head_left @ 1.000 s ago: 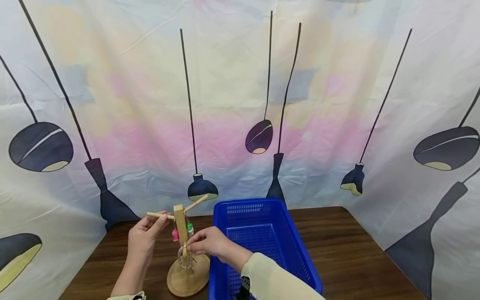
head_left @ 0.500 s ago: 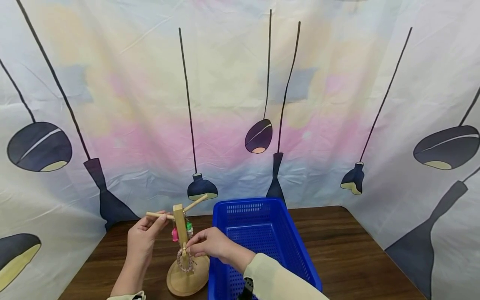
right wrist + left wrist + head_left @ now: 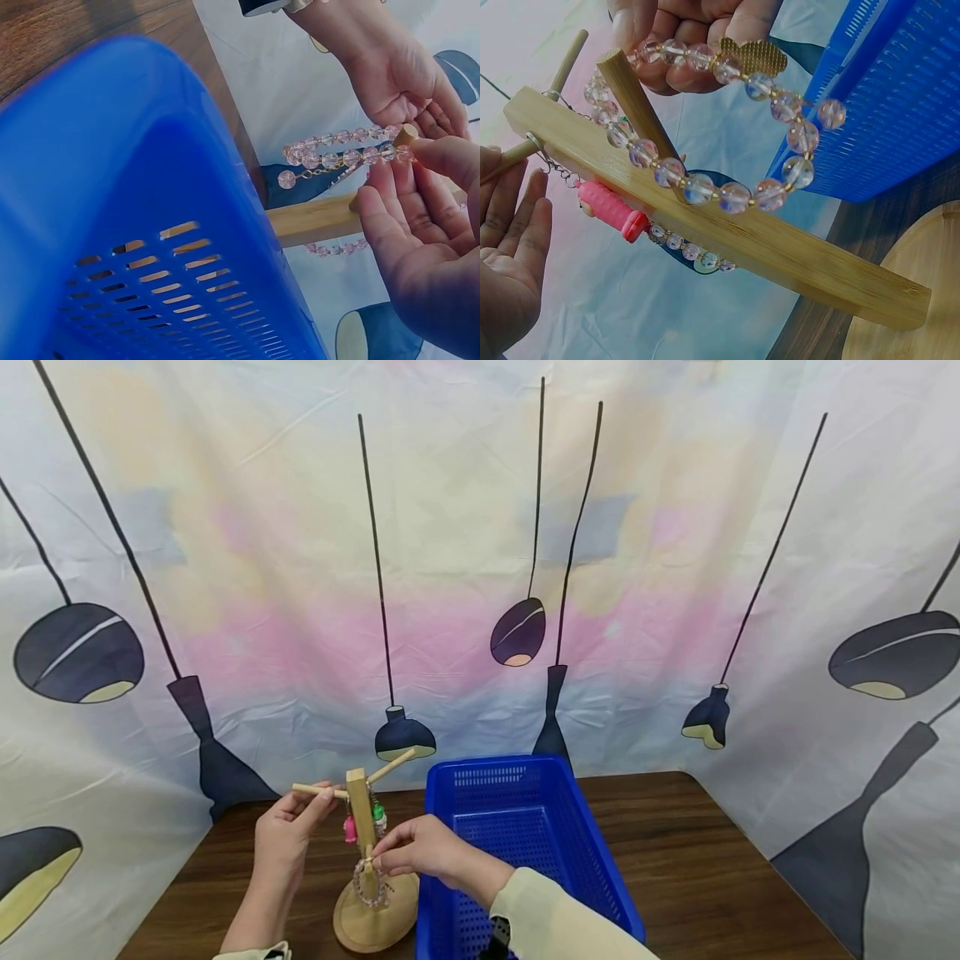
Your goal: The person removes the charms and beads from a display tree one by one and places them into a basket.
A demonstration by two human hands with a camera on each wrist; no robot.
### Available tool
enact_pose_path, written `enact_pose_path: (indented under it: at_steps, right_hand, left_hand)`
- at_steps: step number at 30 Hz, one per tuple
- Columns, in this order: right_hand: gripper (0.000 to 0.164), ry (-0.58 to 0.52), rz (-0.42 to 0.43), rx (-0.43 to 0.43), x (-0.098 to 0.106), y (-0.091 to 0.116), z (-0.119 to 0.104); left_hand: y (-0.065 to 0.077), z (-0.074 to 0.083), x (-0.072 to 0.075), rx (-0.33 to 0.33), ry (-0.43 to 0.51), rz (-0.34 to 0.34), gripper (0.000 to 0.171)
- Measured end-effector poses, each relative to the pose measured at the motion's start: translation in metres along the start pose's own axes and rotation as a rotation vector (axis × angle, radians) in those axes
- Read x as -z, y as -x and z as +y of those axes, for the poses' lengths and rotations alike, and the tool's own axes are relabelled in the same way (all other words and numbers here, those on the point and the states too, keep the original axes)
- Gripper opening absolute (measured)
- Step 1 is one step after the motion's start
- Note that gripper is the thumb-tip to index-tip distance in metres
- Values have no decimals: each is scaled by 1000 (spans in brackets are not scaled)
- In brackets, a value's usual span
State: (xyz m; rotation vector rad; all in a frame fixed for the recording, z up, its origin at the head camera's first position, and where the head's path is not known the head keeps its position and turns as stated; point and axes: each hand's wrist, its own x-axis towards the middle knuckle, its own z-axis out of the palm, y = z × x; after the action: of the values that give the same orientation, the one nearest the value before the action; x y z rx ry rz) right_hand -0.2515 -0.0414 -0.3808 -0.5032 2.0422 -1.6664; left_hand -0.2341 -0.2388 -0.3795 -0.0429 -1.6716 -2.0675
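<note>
A wooden stand (image 3: 780, 259) with several pegs rises from a round base (image 3: 375, 920). My left hand (image 3: 288, 839) pinches its left peg (image 3: 514, 154) between thumb and fingers. At the lower front peg (image 3: 641, 109), my right hand (image 3: 424, 847) pinches the top of a bracelet of clear pinkish beads (image 3: 735, 197). The bracelet loops around this peg and hangs below it; a gold plate-like piece (image 3: 757, 55) shows near the fingers. From the left peg hangs a pink charm (image 3: 612, 209) on a short chain. A green charm (image 3: 378, 812) hangs behind the post.
A blue perforated basket (image 3: 606, 860) stands right beside the stand, under my right forearm. Behind the brown wooden table (image 3: 697, 868) hangs a pastel cloth (image 3: 465, 527) printed with lamps. More strung beads (image 3: 691, 251) hang behind the post.
The bracelet hangs slightly lower and its loop looks wider in the head view. My right hand has shifted only a little; the left keeps its hold on the peg.
</note>
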Motion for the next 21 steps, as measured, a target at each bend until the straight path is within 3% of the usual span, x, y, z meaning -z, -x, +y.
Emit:
enact_pose_path:
  at_steps: [21]
  right_hand:
    - [14, 22, -123, 45, 11, 13, -14]
  left_hand:
    - [0, -1, -1, -5, -2, -10, 31]
